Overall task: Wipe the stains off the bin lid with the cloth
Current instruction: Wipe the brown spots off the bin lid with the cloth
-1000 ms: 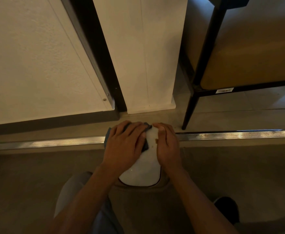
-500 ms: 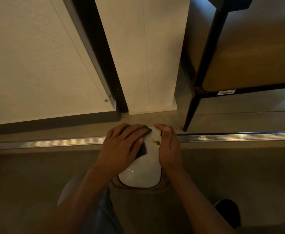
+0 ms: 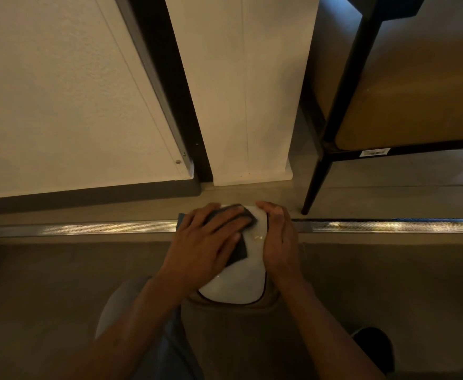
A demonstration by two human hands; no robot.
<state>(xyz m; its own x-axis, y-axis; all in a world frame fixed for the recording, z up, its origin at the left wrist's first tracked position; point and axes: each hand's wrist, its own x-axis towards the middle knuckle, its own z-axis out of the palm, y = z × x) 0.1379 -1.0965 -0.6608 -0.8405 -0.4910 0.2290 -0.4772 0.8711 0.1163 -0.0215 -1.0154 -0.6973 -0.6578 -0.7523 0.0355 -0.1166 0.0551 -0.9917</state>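
Dim room with a grey floor (image 3: 60,297), crossed from left to right by a shiny metal strip (image 3: 101,229) set in the floor. Behind the strip, a pale wall (image 3: 60,105) on the left with a dark skirting along its foot, then a dark vertical frame (image 3: 167,91), then a white panel (image 3: 246,91). At the upper right, a chair (image 3: 417,111) with thin black legs and a tan seat, with a small white label on its lower bar.

In the middle, seen from above, a brownish bin (image 3: 224,325) with a white, glossy bin lid (image 3: 241,283), standing on the floor at the near side of the metal strip and reaching over it at the far end. On the far part of the lid, a dark grey cloth (image 3: 238,250), lying flat. Left hand (image 3: 208,242) pressing on the cloth with spread, nearly straight fingers, not curled round it. Right hand (image 3: 279,239) laid against the right edge of the lid, fingers together and fairly straight, steadying it. Between the two hands, a faint yellowish wet smear (image 3: 257,237) on the lid surface. At the bottom, both forearms, a light grey trouser leg (image 3: 115,311) on the left, and a dark shoe (image 3: 375,346) on the right.
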